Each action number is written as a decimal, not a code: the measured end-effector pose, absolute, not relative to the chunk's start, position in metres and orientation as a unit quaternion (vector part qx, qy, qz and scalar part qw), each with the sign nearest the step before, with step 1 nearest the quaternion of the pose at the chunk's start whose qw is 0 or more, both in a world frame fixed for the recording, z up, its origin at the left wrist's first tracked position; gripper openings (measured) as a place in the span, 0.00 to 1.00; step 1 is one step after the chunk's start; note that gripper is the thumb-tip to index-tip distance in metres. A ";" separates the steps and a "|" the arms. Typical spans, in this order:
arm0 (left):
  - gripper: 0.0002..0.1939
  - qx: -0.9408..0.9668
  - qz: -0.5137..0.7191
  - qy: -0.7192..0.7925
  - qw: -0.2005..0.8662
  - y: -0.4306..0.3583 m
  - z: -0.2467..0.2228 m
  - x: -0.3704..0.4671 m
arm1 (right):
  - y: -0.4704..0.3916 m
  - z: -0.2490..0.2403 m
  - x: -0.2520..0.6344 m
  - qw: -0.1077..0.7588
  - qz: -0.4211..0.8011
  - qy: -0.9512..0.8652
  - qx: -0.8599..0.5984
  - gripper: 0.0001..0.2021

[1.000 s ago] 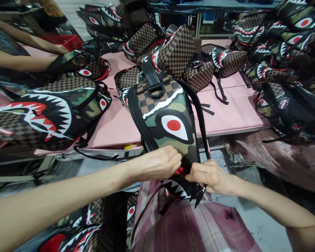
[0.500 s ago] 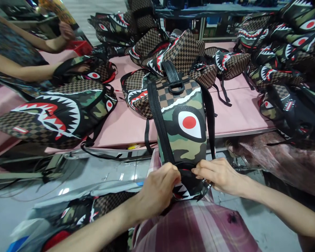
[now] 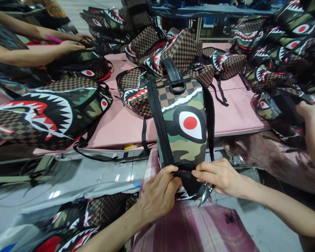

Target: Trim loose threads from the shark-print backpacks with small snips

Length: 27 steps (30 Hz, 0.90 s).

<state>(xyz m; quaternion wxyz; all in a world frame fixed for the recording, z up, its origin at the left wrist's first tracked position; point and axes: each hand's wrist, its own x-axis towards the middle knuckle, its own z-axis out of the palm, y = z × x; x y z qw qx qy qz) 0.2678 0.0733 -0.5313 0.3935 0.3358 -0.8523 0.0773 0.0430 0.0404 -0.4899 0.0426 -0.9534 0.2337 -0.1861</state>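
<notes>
A backpack [image 3: 186, 140] with brown checks, green camouflage and a red-and-white eye stands on its side over the lap, its black top handle loop pointing away. My left hand [image 3: 161, 190] is closed on the black edge of the bag at its near end. On the other side of that edge, my right hand [image 3: 217, 176] pinches the fabric between thumb and fingers. Small metal scissors [image 3: 206, 193] hang under the right palm, blades pointing down. White shark teeth show on the bag below the hands.
Similar backpacks [image 3: 49, 112] lie about the pink table [image 3: 231, 115], piled at the back and right. Another person's arms [image 3: 42, 52] work at upper left; a further hand [image 3: 311, 108] touches a bag at right. A plastic sack [image 3: 28, 217] holding bags is at lower left.
The fingers of my left hand have spread a little along the edge, and the scissors show more. The person's hands at left have lowered together onto a bag. A hand has appeared at right.
</notes>
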 end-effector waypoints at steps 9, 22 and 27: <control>0.10 0.309 0.044 -0.826 0.468 0.085 -0.544 0.266 | 0.039 -0.484 0.045 -0.068 -0.199 0.263 -0.942 0.10; 0.11 0.267 0.026 -0.822 0.503 0.083 -0.552 0.271 | 0.036 -0.476 0.047 -0.213 -0.252 0.292 -0.898 0.10; 0.10 0.250 0.006 -0.812 0.527 0.081 -0.557 0.272 | 0.035 -0.474 0.061 -0.200 -0.257 0.233 -0.916 0.08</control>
